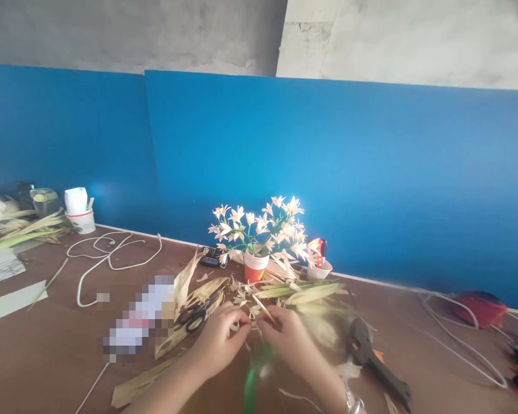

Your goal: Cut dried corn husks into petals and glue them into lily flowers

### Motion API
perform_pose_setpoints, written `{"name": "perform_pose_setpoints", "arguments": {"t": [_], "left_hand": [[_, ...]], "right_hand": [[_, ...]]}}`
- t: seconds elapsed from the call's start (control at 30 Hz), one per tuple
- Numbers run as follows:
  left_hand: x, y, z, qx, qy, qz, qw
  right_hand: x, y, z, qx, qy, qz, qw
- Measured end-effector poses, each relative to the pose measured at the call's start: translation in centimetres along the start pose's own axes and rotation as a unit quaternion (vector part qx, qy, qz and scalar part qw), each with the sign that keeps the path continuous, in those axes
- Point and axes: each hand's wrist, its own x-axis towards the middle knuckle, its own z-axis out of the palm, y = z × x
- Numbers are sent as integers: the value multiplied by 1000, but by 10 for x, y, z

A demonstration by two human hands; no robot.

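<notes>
My left hand (pixel 224 336) is closed in a pinch, thumb against forefinger. What it pinches is too small to make out. Close beside it, my right hand (pixel 289 330) has a thin wooden stick (pixel 264 309) in its fingers, slanting up to the left. The fingertips of both hands nearly meet over pale husk scraps. Below them is a blurred green strip (pixel 250 388). Just beyond the hands stands an orange and white paper cup (pixel 256 267) holding cream husk flowers (pixel 259 227) on green stems. Black scissors (pixel 194 316) lie by my left hand.
A black glue gun (pixel 377 362) lies right of my right arm. Dry corn husks (pixel 315 293) spread around the cup. At left are a white cable (pixel 112 259), a blurred-out object (pixel 142 316) and a white cup (pixel 81 221). A blue partition (pixel 328 167) closes off the back.
</notes>
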Motion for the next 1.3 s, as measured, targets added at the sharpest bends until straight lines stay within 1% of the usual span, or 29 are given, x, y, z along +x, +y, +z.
{"name": "perform_pose_setpoints", "arguments": {"t": [0.1, 0.27, 0.4, 0.53, 0.63, 0.7, 0.8, 0.87, 0.93, 1.07, 1.13, 1.23, 1.3], "left_hand": [[1, 3, -2, -23, -3, -22, 999], [2, 5, -3, -73, -7, -66, 995], [3, 7, -4, -132, -24, -93, 987], [3, 11, -4, -124, -14, -98, 987], [3, 15, -4, -141, -8, -107, 984], [3, 17, -4, -154, -4, -112, 982], [3, 15, -4, -176, 13, -115, 977], [4, 12, -4, -197, 21, -120, 973], [4, 11, -4, -218, 23, -137, 966], [5, 13, -4, -257, 39, -179, 949], [6, 13, -3, -275, 31, -170, 946], [5, 9, -1, -296, 8, -132, 946], [5, 4, 2, -291, 16, -118, 949]], "right_hand": [[0, 2, 0, -10, 11, 5, 1000], [1, 4, 0, 16, 2, 6, 1000], [1, 1, 0, 33, 1, 13, 999], [0, 0, 2, 44, 11, 21, 999], [-1, 0, 4, 61, 0, 30, 998], [-1, -1, 4, 42, 4, 22, 999], [-2, -1, 3, -21, 25, 6, 999], [-3, -2, 0, -52, 25, 9, 998], [-5, -4, -2, -41, 14, 16, 999], [-7, -6, -4, 58, -26, 23, 998], [-6, -6, -1, 65, -46, 12, 997], [-5, -3, 4, 73, -77, -17, 994], [-4, -1, 8, 82, -81, -18, 993]]}}
